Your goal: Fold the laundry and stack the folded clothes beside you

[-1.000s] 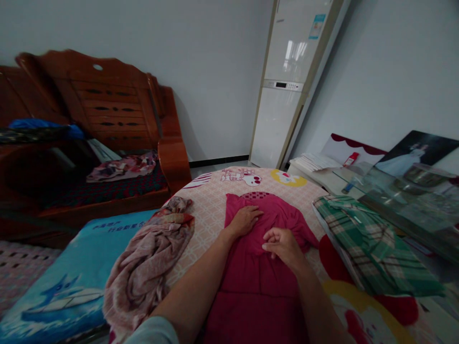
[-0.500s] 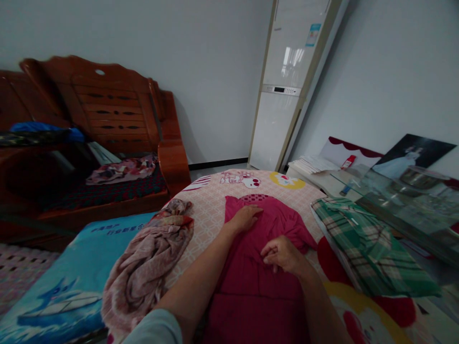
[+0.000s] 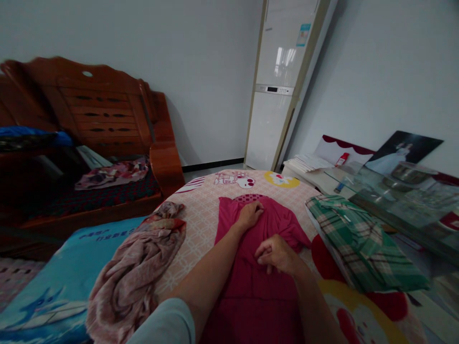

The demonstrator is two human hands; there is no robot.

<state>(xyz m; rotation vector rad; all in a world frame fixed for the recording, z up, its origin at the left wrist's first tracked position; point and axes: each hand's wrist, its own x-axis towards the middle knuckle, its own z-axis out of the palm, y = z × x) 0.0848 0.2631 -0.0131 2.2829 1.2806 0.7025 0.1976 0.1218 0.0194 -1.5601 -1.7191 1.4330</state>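
Note:
A magenta-pink top (image 3: pixel 251 282) is spread on the covered table in front of me, with an openwork patch at its far edge. Wrinkles run across it, and one side reaches out to the right. My left hand (image 3: pixel 250 215) rests on its upper part, fingers curled down against the cloth as if pinching it. Lower and to the right, my right hand (image 3: pixel 278 255) is over the middle of the top. Its fingers are half bent and apart, with the tips close to the fabric; nothing shows in them.
A crumpled brownish-pink cloth (image 3: pixel 132 277) lies at left, beside a blue printed cushion (image 3: pixel 68 267). A folded green plaid shirt (image 3: pixel 369 243) sits at right, near a glass shelf (image 3: pixel 405 205). Behind stand a wooden sofa (image 3: pixel 103 110) and a tall white air conditioner (image 3: pixel 268 119).
My left hand's fingers have gone from stretched out to curled on the top. My right hand remains over the middle of it. The view has turned slightly to the right.

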